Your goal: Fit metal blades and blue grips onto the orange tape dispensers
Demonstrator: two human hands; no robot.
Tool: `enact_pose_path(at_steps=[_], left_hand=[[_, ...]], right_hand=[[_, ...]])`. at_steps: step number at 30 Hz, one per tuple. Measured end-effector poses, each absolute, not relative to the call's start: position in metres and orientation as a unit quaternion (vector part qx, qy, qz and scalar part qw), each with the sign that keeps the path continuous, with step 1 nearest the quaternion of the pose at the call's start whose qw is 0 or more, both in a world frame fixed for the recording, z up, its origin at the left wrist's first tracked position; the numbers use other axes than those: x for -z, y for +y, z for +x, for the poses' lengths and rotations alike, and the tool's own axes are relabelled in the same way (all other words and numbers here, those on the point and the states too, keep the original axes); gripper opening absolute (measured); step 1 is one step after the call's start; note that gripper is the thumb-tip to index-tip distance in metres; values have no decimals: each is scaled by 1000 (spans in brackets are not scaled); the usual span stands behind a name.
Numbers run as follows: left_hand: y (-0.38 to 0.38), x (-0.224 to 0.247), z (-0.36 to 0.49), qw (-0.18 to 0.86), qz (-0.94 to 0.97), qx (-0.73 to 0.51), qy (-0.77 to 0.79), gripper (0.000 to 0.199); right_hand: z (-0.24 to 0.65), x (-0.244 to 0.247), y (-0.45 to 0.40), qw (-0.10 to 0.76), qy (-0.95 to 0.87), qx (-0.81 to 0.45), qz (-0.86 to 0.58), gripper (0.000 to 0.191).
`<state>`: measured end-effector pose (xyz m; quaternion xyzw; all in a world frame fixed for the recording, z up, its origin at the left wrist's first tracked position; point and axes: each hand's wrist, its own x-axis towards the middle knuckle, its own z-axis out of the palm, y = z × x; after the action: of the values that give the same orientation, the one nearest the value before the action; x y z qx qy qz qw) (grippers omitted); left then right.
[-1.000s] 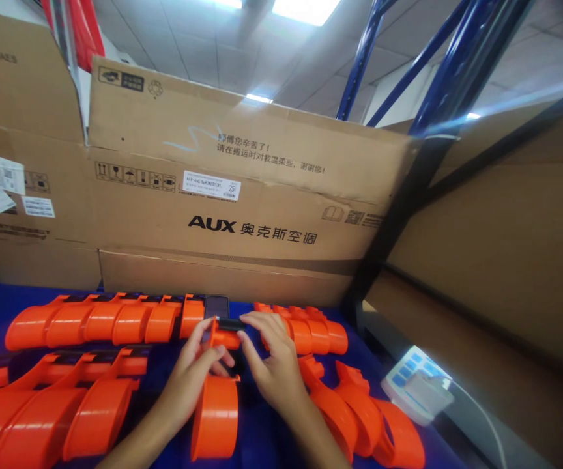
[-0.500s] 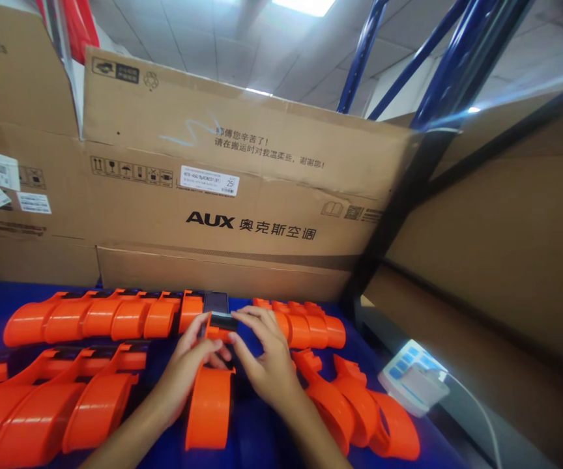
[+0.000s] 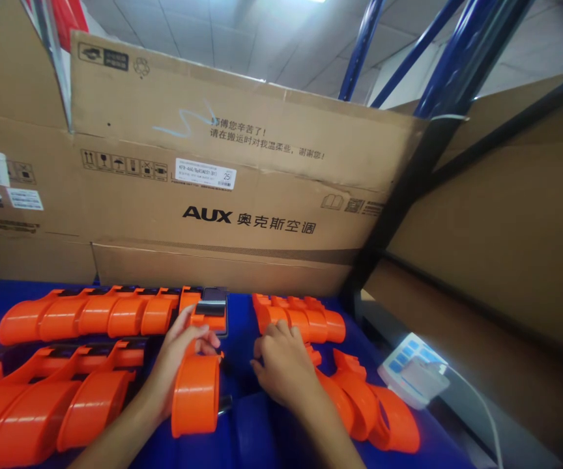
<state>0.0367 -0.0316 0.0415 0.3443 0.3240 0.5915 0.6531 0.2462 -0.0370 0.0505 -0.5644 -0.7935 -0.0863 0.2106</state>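
My left hand [image 3: 184,348] is wrapped round the handle of an orange plastic piece [image 3: 196,394], whose wide curved part hangs below the fingers. A black strip [image 3: 210,307] lies across its upper end. Behind that end, a dark flat rectangular object [image 3: 214,295] lies on the blue surface. My right hand [image 3: 281,361] is apart from the held piece, fingers curled, close to the right-hand group of orange pieces [image 3: 305,322]; whether the fingertips hold anything is hidden.
Rows of similar orange pieces [image 3: 93,316] with dark parts lie at left. More orange pieces [image 3: 393,417] lie at right, beside a white power strip [image 3: 413,371] with a cable. A cardboard wall [image 3: 242,195] and a dark metal post [image 3: 389,215] stand behind.
My right hand has let go of the orange piece and moved right, its fingers curling. My left hand and the held piece have shifted slightly left.
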Motion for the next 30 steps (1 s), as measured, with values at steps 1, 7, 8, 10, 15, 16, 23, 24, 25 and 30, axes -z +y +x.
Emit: enact_pose_path(at_steps=[1,7,8,10,15,16,23,24,25,30], left_hand=[[-32,-41,37,653,345,-591,327,45],[-31,-39,37,642,357,-587,340,49],[-30,-39,37,638,368,-585,340,47],[-30,-38,38,630,385,-580,343,44],[-25,-29,39,630,395,-564,360,59],[-24,-27,39,632,397,-558,362,61],[-22,-24,40,636,406,-551,356,67],[-22,-24,41,637,408,-551,354,67],[-23,-24,41,637,411,-549,352,67],[-24,-21,44,629,431,-539,358,71]], right_hand=[[246,-49,-37,213,-796,84,-560,19],[239,-48,-38,147,-802,101,-569,21],[238,-49,-38,138,-803,103,-570,20],[236,-52,-37,138,-806,102,-567,19],[235,-57,-31,300,-774,-7,-558,15],[235,-57,-30,350,-762,-49,-542,14],[225,-57,-29,552,-677,-178,-452,14],[224,-56,-30,567,-664,-204,-442,16],[222,-56,-31,578,-651,-232,-434,19],[212,-50,-32,596,-629,-305,-396,21]])
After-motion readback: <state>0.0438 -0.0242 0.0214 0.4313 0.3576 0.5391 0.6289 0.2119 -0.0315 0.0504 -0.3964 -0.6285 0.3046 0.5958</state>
